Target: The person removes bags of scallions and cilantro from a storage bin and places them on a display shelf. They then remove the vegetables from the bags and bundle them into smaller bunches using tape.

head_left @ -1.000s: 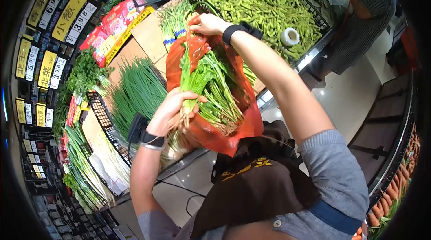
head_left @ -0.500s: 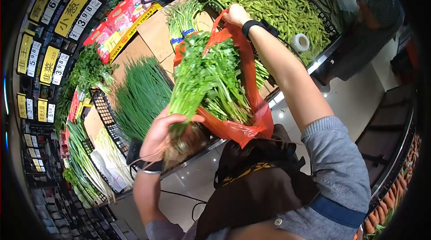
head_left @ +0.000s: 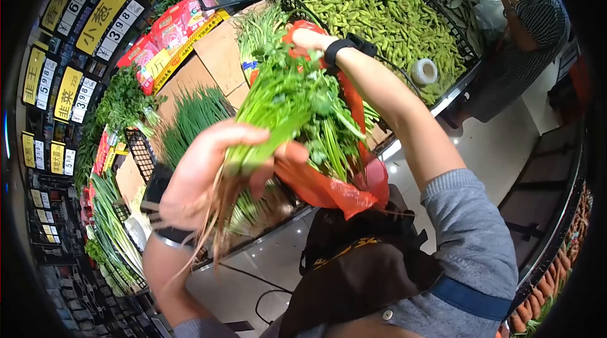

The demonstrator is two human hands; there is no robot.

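Note:
My left hand (head_left: 215,161) is wrapped round the stems of a leafy green bunch (head_left: 269,101), its thin roots dangling below the palm. The leaves lie across the mouth of a red plastic bag (head_left: 329,194), which holds more leafy greens (head_left: 335,139). At the bag's upper edge, my right hand (head_left: 310,41) grips the red plastic, its fingers partly hidden by bag and leaves. Long green chives (head_left: 193,123) lie on the display left of the bag.
Green pods (head_left: 373,15) fill a black crate behind my right arm, with a tape roll (head_left: 424,72) on them. Another person (head_left: 534,34) stands at the right. Spring onions (head_left: 117,218) and price signs (head_left: 69,91) are at the left. Carrots (head_left: 531,306) lie at lower right.
My left hand has come nearer the camera and lifted the bunch's root end. My right hand has moved down and left with the bag's top edge. The other person's hand has risen.

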